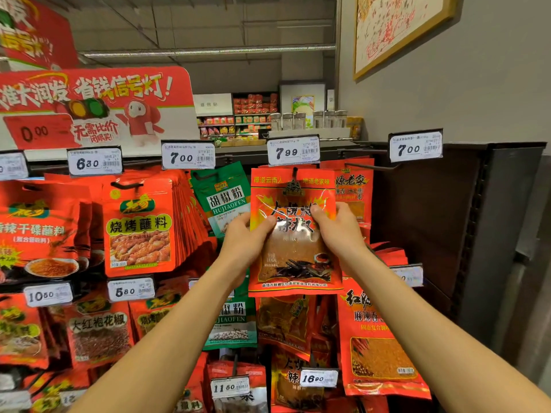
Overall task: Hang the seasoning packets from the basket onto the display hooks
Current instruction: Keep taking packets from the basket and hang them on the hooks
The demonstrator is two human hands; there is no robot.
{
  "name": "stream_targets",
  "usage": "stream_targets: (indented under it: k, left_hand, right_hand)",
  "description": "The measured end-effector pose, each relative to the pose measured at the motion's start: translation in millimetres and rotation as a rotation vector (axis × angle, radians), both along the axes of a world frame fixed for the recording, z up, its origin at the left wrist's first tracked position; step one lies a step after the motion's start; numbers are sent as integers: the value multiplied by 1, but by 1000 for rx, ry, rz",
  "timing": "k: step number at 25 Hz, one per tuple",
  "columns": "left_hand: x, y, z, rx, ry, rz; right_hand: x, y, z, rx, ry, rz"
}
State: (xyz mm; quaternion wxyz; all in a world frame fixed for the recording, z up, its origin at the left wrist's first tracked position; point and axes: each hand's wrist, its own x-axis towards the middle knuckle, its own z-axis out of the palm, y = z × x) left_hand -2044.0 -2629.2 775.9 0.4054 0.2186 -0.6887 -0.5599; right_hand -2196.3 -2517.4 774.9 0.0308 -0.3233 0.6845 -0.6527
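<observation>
- The green packet [222,198], just left of the gripped packet, reads "HUJIAOFEN".
- The price tag [293,151] directly above the grip reads "7.99".
- The tags up and to the left read "7.00" [188,156] and "6.30" [94,162].
- The tag [416,146] up and to the right reads "7.00".
- The tags below the grip read "16.90" [318,377] and "11.50" [229,386]; those lower left read "5.80" [131,290] and "10.50" [47,294].
- The red sign [38,131] far up left shows "0.00".
</observation>
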Motion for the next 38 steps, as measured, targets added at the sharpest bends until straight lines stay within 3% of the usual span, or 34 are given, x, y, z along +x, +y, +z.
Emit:
stream_targets:
  k: [4,7,11,14,19,28,31,35,38]
  left_hand:
    - [-32,-14,17,-19,8,162]
    - [-55,-31,28,-66,-42,246]
    - [-71,-45,30,-259,-64,353]
    - [-80,-52,18,-288,-68,388]
    - [-104,-70,8,-38,-174,366]
    - [-131,-85,18,-12,-280,518]
    - [-117,-81,16,-22,-275,451]
    - [-67,-69,15,-108,-203,349]
    - [-16,-54,17,-15,-79,183]
  right_hand:
    - [-16,-29,17,-32,29,-75]
    - [-35,-51,27,41,168,-108]
    - [-51,-67,34,20,234,-121]
    - [-64,-75,28,85,257,-82]
    - [-90,-93,26,354,158,-52]
    - [-110,-118,27,297,-72,-10]
    - [-111,-106,21,268,-103,30]
    - [-97,-74,21,173,41,-142]
    - [-66,-46,19,42,-5,-142]
